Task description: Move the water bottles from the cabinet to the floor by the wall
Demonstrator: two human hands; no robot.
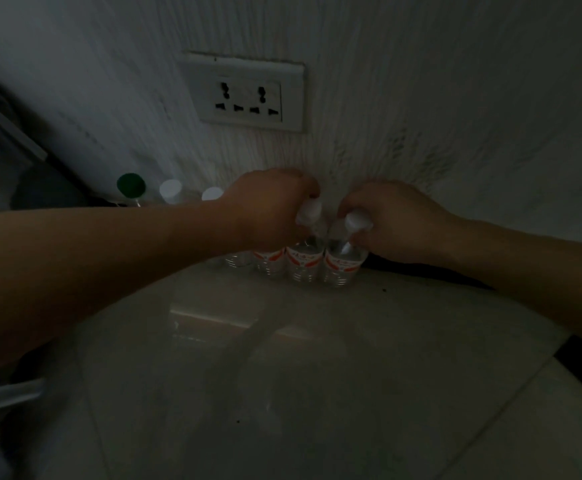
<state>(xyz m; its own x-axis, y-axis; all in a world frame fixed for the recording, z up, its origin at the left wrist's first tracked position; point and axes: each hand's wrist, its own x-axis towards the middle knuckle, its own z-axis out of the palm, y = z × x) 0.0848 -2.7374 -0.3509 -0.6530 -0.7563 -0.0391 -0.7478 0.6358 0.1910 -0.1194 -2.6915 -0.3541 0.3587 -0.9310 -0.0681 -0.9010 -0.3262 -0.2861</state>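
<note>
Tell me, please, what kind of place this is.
Probably an indoor room, seen low down: a glossy tiled floor, a white textured wall with a double socket, and bottles lined along the wall's foot, the left hand and right hand each gripping one.

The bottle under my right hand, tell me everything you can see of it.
The bottle is small, clear plastic, with a white cap and a red and white label round its body. It is upright at the pale tiled floor, by the white wall, at the right end of a row. The right hand grips its neck and cap. The next bottle, held by the left hand, is right beside it; whether they touch is unclear.
</note>
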